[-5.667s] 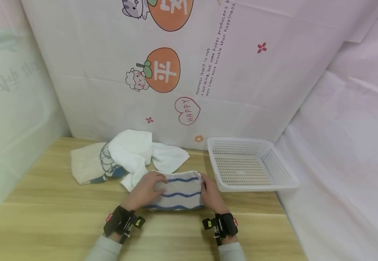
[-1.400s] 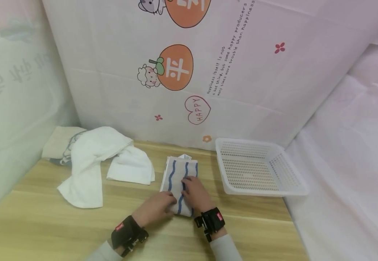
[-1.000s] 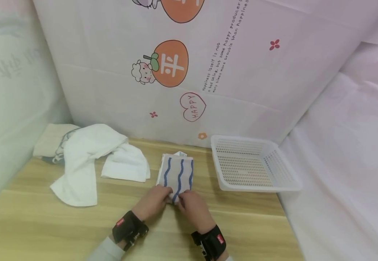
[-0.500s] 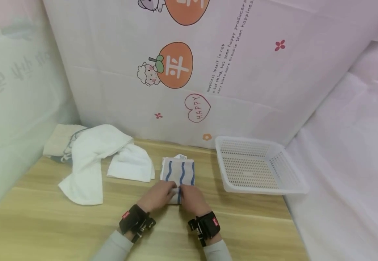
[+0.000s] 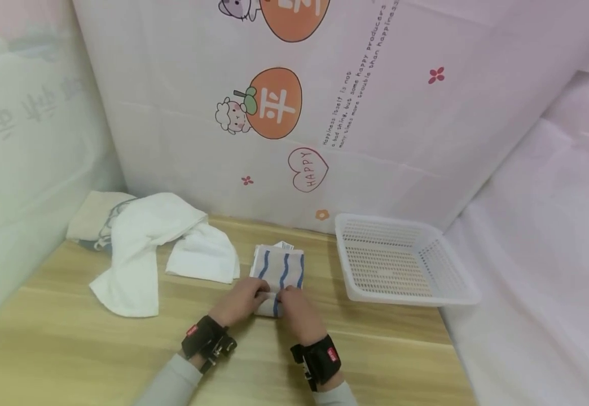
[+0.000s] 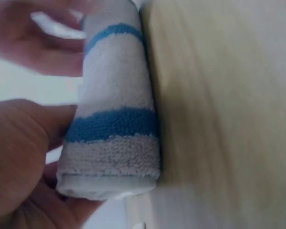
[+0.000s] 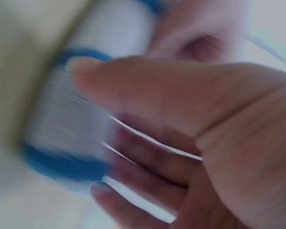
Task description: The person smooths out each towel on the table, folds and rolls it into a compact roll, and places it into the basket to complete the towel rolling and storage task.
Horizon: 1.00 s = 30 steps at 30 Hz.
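Observation:
A pale towel [image 5: 277, 269] with wavy blue stripes lies folded into a narrow strip in the middle of the table, its near end rolled up. At the left end of the roll [image 6: 112, 119], my left hand [image 5: 238, 301] holds it between thumb and fingers. My right hand [image 5: 300, 316] grips the right part, its thumb pressing on the near side and its fingers curled over the top, as the right wrist view shows. A small white label [image 5: 284, 245] sticks out at the towel's far end.
White towels [image 5: 144, 225] lie loosely at the left, partly over a beige cloth [image 5: 93, 217] with a blue-grey print. A white perforated plastic basket [image 5: 347, 276] stands at the right. A printed white sheet [image 5: 188, 141] hangs behind the table.
The striped towel was held crosswise earlier; now it is turned lengthwise and its near end is rolled. The white towels and beige cloth have shifted left. Both hands have come together on the roll.

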Each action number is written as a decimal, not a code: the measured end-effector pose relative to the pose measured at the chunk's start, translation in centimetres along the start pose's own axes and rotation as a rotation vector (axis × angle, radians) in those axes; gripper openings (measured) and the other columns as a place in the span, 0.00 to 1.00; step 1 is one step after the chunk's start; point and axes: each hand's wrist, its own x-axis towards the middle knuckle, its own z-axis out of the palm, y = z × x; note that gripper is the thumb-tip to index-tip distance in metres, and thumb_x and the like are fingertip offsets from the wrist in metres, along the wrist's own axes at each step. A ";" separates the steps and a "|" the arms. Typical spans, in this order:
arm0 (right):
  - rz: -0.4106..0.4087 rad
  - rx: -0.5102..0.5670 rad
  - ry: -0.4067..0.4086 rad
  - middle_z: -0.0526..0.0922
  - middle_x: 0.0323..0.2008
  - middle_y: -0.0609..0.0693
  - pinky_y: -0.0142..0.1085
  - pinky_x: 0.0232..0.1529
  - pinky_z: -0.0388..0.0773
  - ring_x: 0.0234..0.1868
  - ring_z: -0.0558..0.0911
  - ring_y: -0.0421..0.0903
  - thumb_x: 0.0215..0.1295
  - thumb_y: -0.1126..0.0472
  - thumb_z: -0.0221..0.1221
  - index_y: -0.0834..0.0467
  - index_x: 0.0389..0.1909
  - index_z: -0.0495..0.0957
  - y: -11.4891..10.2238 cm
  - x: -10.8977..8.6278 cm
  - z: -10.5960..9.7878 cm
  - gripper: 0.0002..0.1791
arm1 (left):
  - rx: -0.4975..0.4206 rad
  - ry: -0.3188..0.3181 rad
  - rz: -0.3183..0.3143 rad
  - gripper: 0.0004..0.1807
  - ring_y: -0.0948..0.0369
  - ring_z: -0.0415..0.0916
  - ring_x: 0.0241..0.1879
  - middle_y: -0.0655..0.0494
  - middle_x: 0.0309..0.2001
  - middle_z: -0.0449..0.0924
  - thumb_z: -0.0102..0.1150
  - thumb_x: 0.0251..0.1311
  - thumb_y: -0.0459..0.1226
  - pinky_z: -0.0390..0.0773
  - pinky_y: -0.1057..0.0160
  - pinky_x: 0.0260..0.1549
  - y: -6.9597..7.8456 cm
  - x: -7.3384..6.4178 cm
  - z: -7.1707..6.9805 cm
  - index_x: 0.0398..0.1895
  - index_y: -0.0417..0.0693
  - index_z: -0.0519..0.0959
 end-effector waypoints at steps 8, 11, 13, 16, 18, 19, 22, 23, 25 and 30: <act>-0.077 0.054 0.069 0.82 0.37 0.54 0.41 0.42 0.81 0.39 0.81 0.49 0.60 0.75 0.62 0.62 0.44 0.77 1.6 0.0 1.9 0.13 | 0.017 -0.038 0.079 0.10 0.61 0.82 0.41 0.58 0.42 0.88 0.70 0.60 0.38 0.83 0.60 0.45 0.7 -0.4 -1.0 0.44 0.47 0.86; -0.092 0.120 0.051 0.84 0.39 0.56 0.42 0.44 0.83 0.41 0.84 0.51 0.65 0.74 0.57 0.63 0.48 0.77 2.4 0.1 1.8 0.12 | 0.041 -0.057 0.079 0.15 0.56 0.82 0.46 0.54 0.46 0.87 0.73 0.56 0.37 0.82 0.53 0.50 0.7 -0.7 -1.4 0.47 0.45 0.85; -0.074 0.180 0.010 0.85 0.42 0.57 0.43 0.45 0.83 0.42 0.85 0.51 0.69 0.73 0.54 0.63 0.50 0.77 2.7 0.2 1.6 0.11 | 0.054 -0.074 0.080 0.17 0.53 0.82 0.49 0.51 0.48 0.87 0.72 0.56 0.36 0.81 0.51 0.52 0.6 -0.8 -1.5 0.50 0.45 0.84; -0.032 0.254 -0.061 0.86 0.45 0.57 0.42 0.47 0.84 0.45 0.85 0.50 0.75 0.69 0.49 0.63 0.53 0.77 2.9 0.6 1.8 0.12 | 0.068 -0.096 0.086 0.16 0.54 0.83 0.50 0.51 0.50 0.86 0.67 0.62 0.35 0.81 0.52 0.52 0.3 -0.7 -1.6 0.53 0.45 0.83; -0.020 0.310 -0.087 0.86 0.47 0.56 0.43 0.50 0.83 0.48 0.85 0.50 0.77 0.67 0.47 0.62 0.54 0.77 3.0 0.7 1.7 0.13 | 0.073 -0.096 0.097 0.14 0.56 0.83 0.48 0.52 0.49 0.87 0.64 0.65 0.34 0.82 0.54 0.51 0.1 -0.7 -1.4 0.53 0.45 0.83; -0.027 0.324 -0.080 0.85 0.48 0.56 0.43 0.51 0.82 0.48 0.84 0.50 0.77 0.67 0.47 0.62 0.54 0.78 3.1 0.8 1.7 0.13 | 0.071 -0.097 0.100 0.14 0.57 0.84 0.47 0.52 0.49 0.87 0.63 0.66 0.34 0.83 0.55 0.50 0.0 -0.6 -1.4 0.54 0.46 0.84; -0.054 0.312 0.009 0.84 0.49 0.56 0.46 0.54 0.79 0.52 0.81 0.53 0.75 0.68 0.52 0.62 0.52 0.80 3.3 0.8 1.1 0.11 | 0.064 -0.115 0.107 0.13 0.59 0.84 0.46 0.52 0.49 0.87 0.59 0.68 0.34 0.83 0.58 0.48 0.0 -0.4 -1.2 0.54 0.46 0.84; -0.065 0.307 0.050 0.83 0.48 0.56 0.48 0.54 0.79 0.52 0.80 0.54 0.73 0.69 0.55 0.62 0.50 0.81 3.4 0.7 0.8 0.10 | 0.060 -0.124 0.107 0.14 0.59 0.84 0.46 0.52 0.50 0.87 0.59 0.69 0.34 0.83 0.58 0.48 0.0 -0.3 -1.1 0.55 0.47 0.84; -0.073 0.285 0.119 0.83 0.47 0.55 0.48 0.53 0.78 0.51 0.79 0.54 0.68 0.70 0.60 0.61 0.47 0.83 3.5 0.5 0.2 0.09 | 0.042 -0.147 0.098 0.14 0.61 0.83 0.45 0.52 0.51 0.87 0.58 0.70 0.35 0.83 0.60 0.47 0.2 -0.2 -0.8 0.55 0.47 0.84; -0.074 0.298 0.043 0.87 0.45 0.50 0.44 0.52 0.81 0.49 0.84 0.48 0.56 0.68 0.71 0.56 0.42 0.86 3.3 0.0 -0.7 0.12 | -0.029 -0.143 0.066 0.12 0.68 0.80 0.39 0.57 0.46 0.88 0.59 0.69 0.35 0.82 0.66 0.41 0.4 -0.1 -0.2 0.51 0.51 0.86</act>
